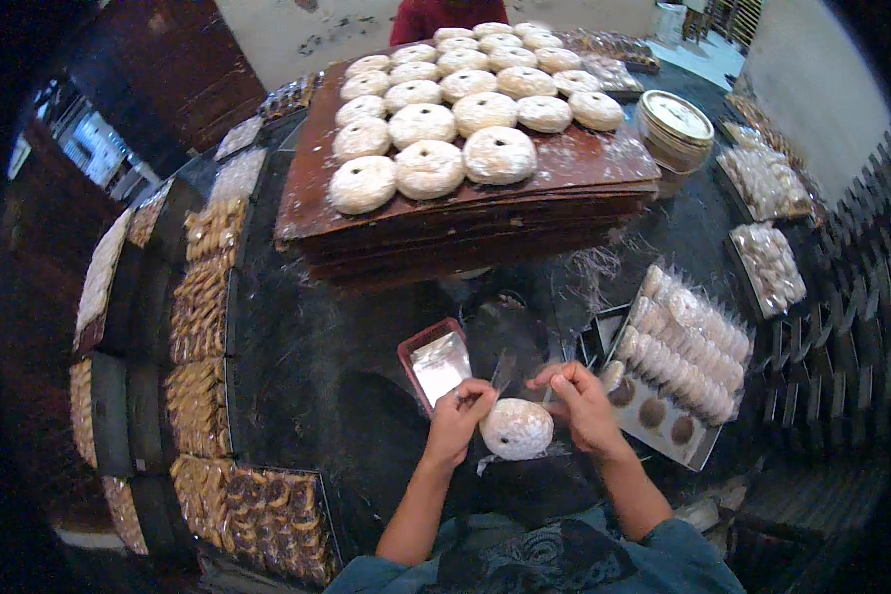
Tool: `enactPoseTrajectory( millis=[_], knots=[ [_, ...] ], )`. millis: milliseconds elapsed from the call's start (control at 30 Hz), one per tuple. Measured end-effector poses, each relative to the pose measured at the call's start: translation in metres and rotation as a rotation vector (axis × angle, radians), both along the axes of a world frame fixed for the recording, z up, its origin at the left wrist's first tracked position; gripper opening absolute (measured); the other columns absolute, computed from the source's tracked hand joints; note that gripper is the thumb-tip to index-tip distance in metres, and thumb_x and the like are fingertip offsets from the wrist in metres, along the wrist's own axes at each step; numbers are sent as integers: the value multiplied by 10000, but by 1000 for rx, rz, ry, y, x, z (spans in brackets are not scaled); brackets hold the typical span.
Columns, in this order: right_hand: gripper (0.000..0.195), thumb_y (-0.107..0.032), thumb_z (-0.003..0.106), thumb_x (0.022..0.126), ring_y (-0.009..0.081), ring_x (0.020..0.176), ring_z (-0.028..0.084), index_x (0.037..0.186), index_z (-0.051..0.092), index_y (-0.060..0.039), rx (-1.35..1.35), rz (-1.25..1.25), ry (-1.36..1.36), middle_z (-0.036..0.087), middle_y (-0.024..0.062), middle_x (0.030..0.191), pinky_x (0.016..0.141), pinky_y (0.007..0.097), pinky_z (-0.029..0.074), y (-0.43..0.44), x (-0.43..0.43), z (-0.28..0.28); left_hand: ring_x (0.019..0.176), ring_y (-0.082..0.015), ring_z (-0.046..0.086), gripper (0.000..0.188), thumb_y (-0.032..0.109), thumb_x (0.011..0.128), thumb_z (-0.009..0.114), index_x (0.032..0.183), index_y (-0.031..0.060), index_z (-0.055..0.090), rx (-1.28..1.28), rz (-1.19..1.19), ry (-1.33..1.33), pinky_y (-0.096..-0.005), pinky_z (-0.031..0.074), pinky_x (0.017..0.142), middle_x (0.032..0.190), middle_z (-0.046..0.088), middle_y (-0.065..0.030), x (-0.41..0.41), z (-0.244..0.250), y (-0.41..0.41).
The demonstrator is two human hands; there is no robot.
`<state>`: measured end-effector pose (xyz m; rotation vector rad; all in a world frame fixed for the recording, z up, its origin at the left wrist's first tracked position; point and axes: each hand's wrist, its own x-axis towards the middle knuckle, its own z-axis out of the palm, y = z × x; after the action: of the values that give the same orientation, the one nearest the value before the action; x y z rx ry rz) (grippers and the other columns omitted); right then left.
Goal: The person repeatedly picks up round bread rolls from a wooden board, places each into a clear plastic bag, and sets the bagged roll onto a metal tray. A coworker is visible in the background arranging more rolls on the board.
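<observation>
A sugar-dusted ring doughnut (pixel 517 431) lies before me on the dark tabletop, between my two hands. Thin clear plastic (pixel 501 371) shows around it, and a crumpled edge sticks out below. My left hand (pixel 453 419) pinches this plastic between thumb and fingers at the doughnut's upper left. At the upper right, my right hand (pixel 585 408) has its thumb and fingers drawn together on a thin pale edge that looks like the same plastic; motion blurs the fingertips. Just beyond my left hand is a red plastic tray (pixel 403 356) with white and silvery packets (pixel 442 364) in it.
Rows of powdered doughnuts (pixel 499 154) stand on stacked brown boards (pixel 579 160) ahead. To the right, a pale tray (pixel 687 453) holds wrapped doughnuts (pixel 683 341). Trays of wrapped pastries (pixel 200 304) line the left. A round lidded tub (pixel 676 130) stands behind; a person's red top (pixel 449 18) shows beyond.
</observation>
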<state>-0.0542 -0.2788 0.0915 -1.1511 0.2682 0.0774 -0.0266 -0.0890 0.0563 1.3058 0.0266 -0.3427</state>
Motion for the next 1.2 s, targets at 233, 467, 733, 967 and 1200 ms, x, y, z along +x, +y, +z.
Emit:
enactPoseTrajectory(
  millis=[233,467,733,967,1200],
  knots=[
    [73,-56,542,900,84,626,526,963,510,-37,-87,-130,-3,570,25,760,539,218,421,-22,-5,-41,821,-99,562,192,17,872,589,1055,20,530,-7,205,-58,-228,451,741,882,575,-42,1,-4,-18],
    [251,-91,630,864,43,699,511,1084,539,-15,-35,-86,28,560,-19,777,614,191,408,-13,1,-45,791,-89,544,207,52,867,629,1054,19,545,-201,184,28,-220,458,716,918,554,-14,7,5,-22],
    [204,-257,645,859,159,801,486,859,720,-67,-595,-21,-221,472,26,802,704,273,398,-39,3,33,895,-137,544,103,48,799,699,738,-26,661,19,162,-139,-279,436,834,1133,513,-55,14,58,-11],
    [188,-162,626,830,247,844,450,729,637,-3,-1112,-368,-348,505,91,848,763,359,357,-3,-35,-35,701,-58,432,180,70,820,678,715,73,532,281,506,31,-224,368,657,766,467,28,-30,-1,-30],
    [121,-120,600,835,248,875,477,825,591,1,-737,-285,-136,513,101,851,827,346,363,-2,-46,-86,701,-68,450,211,147,873,642,739,105,485,-61,444,285,-236,380,655,766,501,29,-39,-26,-32]
  ],
)
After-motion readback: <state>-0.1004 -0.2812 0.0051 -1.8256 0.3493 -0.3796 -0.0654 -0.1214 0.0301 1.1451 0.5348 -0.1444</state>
